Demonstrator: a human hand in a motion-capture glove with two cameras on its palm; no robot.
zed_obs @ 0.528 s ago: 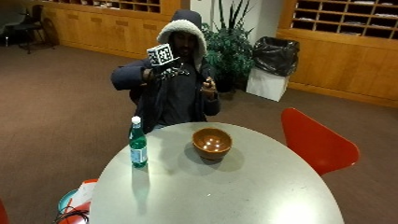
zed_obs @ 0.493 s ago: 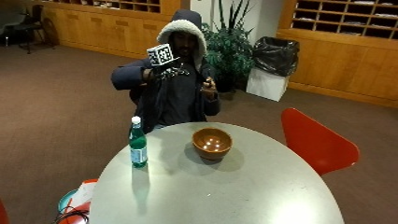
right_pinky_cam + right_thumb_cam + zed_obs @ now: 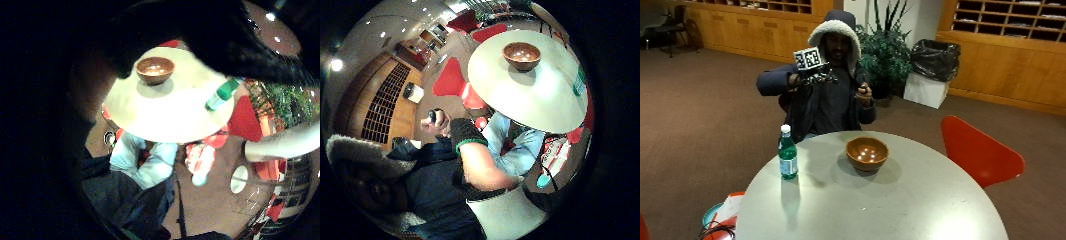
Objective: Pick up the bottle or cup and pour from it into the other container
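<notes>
Wood-panelled walls and cubby shelves ringed the room, and at its middle stood a round pale table (image 3: 906, 200) carrying the two things that mattered. On it the green bottle (image 3: 788, 154) stood upright, its long axis vertical and its white cap pointing straight up, near the table edge on the person's right-hand side. Well apart from it, nearer the table's middle, sat the brown bowl (image 3: 867, 153), mouth up (whether anything lay in it I could not tell). Nothing of the task looked begun: the bottle had not been lifted, tilted or even touched, so the reach, the grasp, the carry over the bowl and the pour were, by my judgement, all left to do. The gloved right hand (image 3: 814, 78) was raised at chest height in front of the seated person, well above and behind the bottle, holding nothing that could be seen; how far its fingers were spread I could not tell. The bare left hand (image 3: 864, 91) was up too, beside the chest. Further out were a red chair (image 3: 976, 152) just beside the table, a potted plant (image 3: 887, 50) and a bin with a black liner (image 3: 933, 65) against the back wall.
</notes>
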